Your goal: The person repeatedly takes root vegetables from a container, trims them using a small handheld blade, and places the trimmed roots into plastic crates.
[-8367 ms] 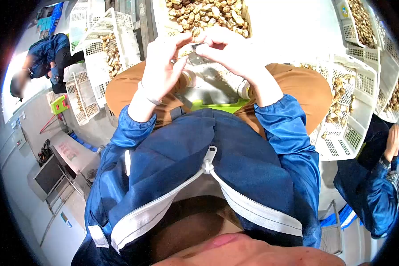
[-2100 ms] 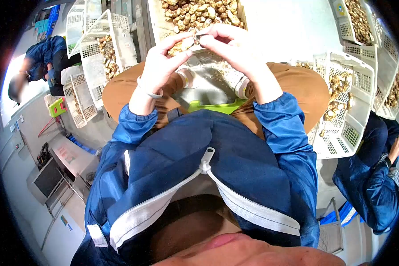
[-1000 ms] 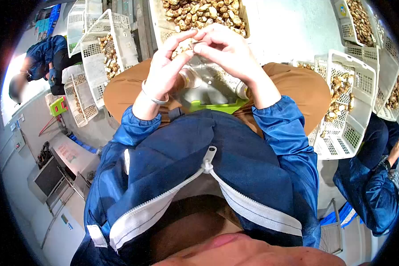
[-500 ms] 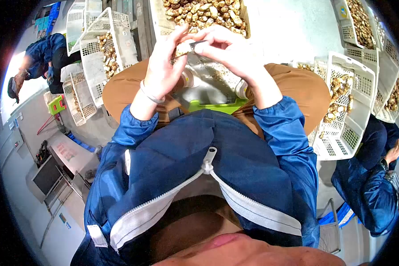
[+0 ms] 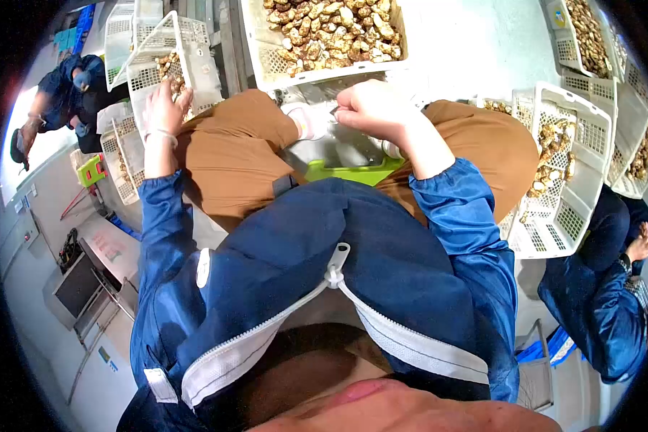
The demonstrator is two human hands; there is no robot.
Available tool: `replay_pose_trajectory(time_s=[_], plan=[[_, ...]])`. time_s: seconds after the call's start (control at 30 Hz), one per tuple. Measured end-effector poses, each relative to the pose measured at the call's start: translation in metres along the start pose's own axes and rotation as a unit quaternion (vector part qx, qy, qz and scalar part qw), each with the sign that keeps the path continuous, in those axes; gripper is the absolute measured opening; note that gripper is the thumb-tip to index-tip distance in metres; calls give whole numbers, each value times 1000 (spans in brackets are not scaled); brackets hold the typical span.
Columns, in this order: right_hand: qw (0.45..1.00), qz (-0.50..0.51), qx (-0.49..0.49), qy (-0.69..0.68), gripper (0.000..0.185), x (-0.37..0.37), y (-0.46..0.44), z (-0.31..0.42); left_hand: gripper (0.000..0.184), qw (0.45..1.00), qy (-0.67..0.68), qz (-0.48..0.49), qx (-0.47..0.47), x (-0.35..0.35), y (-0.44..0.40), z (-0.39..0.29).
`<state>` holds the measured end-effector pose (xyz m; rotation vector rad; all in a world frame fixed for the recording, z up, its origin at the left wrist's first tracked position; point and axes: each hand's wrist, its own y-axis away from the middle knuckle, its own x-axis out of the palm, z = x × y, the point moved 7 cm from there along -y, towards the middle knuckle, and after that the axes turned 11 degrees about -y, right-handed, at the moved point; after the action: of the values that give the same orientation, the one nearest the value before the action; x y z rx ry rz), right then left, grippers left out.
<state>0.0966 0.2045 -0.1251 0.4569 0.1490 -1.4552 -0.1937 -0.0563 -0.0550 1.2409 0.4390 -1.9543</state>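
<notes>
1. Left hand (image 5: 164, 111): extended over the near part of the left basket (image 5: 148, 79). The fingers of its grip stood parted beside the brown-and-pale pieces (image 5: 168, 63) there; whether one lay between them could not be told.
2. Left-hand practice: in judgement, this reach was best made low, with light finger pressure and clearance from the basket's edges, since the pieces looked liable to bruise.
3. Right hand (image 5: 374, 109): suspended between the knees (image 5: 482, 137), well apart from the left hand. Its grip was curled closed on a small dark item (image 5: 334, 111), too small to identify.
4. Right-hand practice: the item may have been sharp, so its tip was best directed away from the legs and the other arm.
5. Small basket (image 5: 111, 146), far left: slotted walls, a few pieces visible inside.
6. Left basket: pieces clustered along its middle, partly masked by the left hand.
7. Front crate (image 5: 256, 54): pale, upright, heaped with similar pieces toward the far side and right; a strip of perforated base showed at its left.
8. Right basket (image 5: 594, 138): pieces scattered in a loose band, slotted base visible around them.
9. Upper right crate (image 5: 565, 52): densely filled with similar pieces.
</notes>
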Motion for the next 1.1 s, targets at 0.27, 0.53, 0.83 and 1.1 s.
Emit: replay_pose_trajectory(time_s=[0.27,0.53,0.83,1.1], plan=[[999,-26,22,-14,28,-6,-8,2,39,941,250,190,124,131,-111,-245],[997,-73,-28,-14,20,-15,-4,-1,56,963,94,237,84,144,-123,-300],[979,-178,-33,-90,22,-47,1,4,35,695,680,226,59,31,-57,-260],[918,-245,-198,-239,13,-54,9,47,43,551,803,227,25,-97,38,-224]])
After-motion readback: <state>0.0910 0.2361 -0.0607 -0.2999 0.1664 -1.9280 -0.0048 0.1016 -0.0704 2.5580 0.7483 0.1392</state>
